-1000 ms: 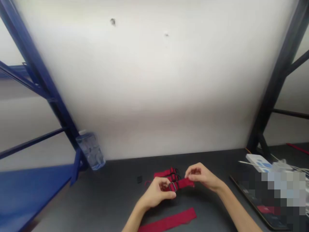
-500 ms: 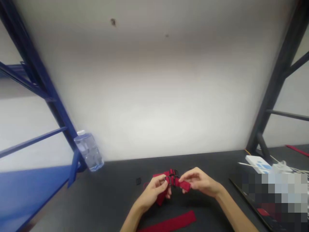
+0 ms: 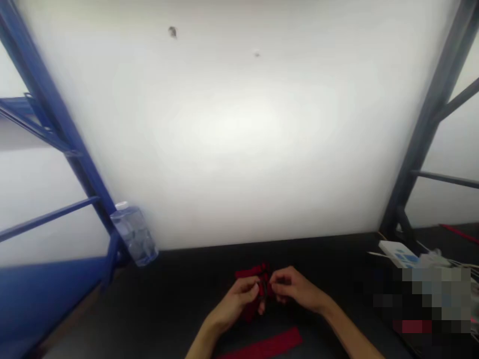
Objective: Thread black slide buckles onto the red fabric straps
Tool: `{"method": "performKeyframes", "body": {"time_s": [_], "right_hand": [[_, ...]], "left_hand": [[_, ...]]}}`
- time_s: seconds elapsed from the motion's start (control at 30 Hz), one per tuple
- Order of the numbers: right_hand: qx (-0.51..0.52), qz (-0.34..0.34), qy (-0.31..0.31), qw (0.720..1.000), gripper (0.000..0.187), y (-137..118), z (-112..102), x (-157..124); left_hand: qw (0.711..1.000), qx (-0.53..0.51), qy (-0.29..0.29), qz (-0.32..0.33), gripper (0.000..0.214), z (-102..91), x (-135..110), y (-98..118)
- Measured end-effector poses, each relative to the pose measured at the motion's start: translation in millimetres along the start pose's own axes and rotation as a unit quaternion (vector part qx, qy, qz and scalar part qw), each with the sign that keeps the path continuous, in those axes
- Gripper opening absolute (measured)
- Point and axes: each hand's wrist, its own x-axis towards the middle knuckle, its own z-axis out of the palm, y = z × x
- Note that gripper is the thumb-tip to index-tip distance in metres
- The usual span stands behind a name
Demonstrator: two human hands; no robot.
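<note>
My left hand [image 3: 239,300] pinches a red fabric strap [image 3: 265,269] fitted with dark buckles. The strap lies between both hands, low in the middle of the view. My right hand [image 3: 295,290] is closed on the strap's right side, its thumb and fingertips close to the buckles. More of the red fabric [image 3: 245,273] shows behind and below my left fingers. The exact run of the strap through the buckles is dark and partly covered by fingers. A separate flat red strip [image 3: 273,344] lies nearer to me on the black table [image 3: 168,304].
A clear bottle [image 3: 135,237] with a white cap leans against the blue frame post [image 3: 88,169] at left. On the right are a white box [image 3: 398,253], cables and a blurred-out patch beside the dark post [image 3: 409,164]. A white wall stands behind the table.
My right hand has shifted left toward my left hand, and the strap end that stuck out at its fingertips is now covered. The picture is darker on the table.
</note>
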Motion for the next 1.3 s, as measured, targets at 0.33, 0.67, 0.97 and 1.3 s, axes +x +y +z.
{"method": "performKeyframes", "body": {"time_s": [0.33, 0.67, 0.97, 1.3], "right_hand": [[-0.020, 0.001, -0.011, 1.000, 0.034, -1, 4, -1], [-0.034, -0.012, -0.035, 0.999, 0.031, 1, 4, -3], [0.045, 0.001, -0.059, 0.997, 0.036, 0, 8, -5], [0.098, -0.015, 0.047, 0.994, 0.035, 10, 12, 5]], "left_hand": [[0.999, 0.033, -0.026, -0.021, 0.049, 1.2, -2, 1], [0.997, 0.056, -0.050, -0.023, 0.048, 1.3, 0, -2], [0.998, 0.046, -0.031, -0.025, 0.044, 4.1, 0, -8], [0.987, 0.023, 0.133, 0.088, 0.036, 4.5, 8, -4]]}}
